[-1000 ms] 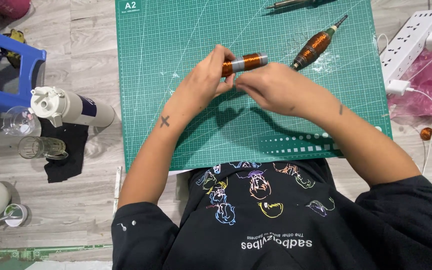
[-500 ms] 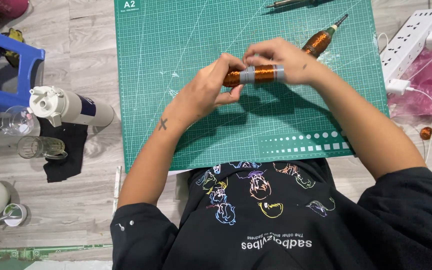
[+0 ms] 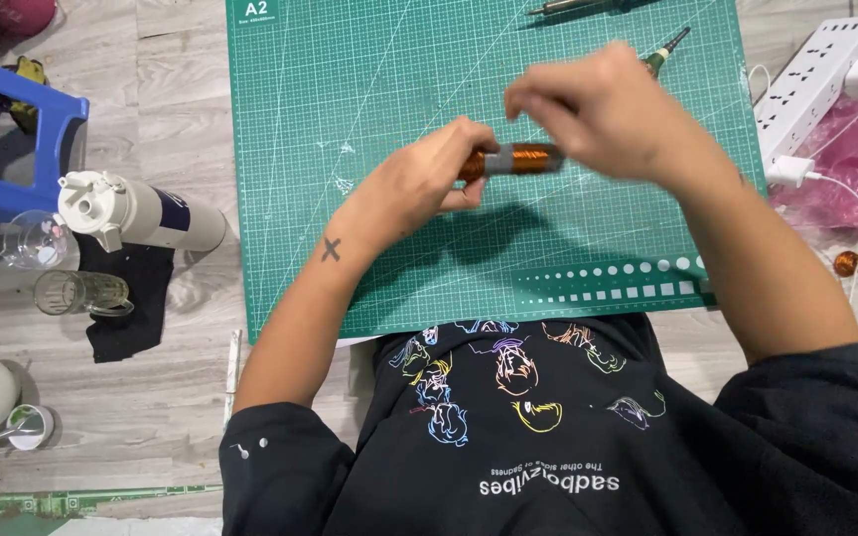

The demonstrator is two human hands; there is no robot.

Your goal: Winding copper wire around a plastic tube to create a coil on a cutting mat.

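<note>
Change: your right hand [image 3: 598,109] has risen off the coil's right end.
Left hand [image 3: 429,179]: you grip the grey cylinder wound with copper wire [image 3: 513,160].
Right hand: fingers pinched, blurred; hold unclear.
Beneath: green gridded cutting mat [image 3: 369,99].

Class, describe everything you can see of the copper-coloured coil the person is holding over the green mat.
The coil is a short cylinder wound with shiny copper-orange wire, with a grey band near its middle. It lies roughly level, held above the green cutting mat. The left hand grips its left end; the right hand, blurred, hovers at its right end, so contact there is unclear.
</note>
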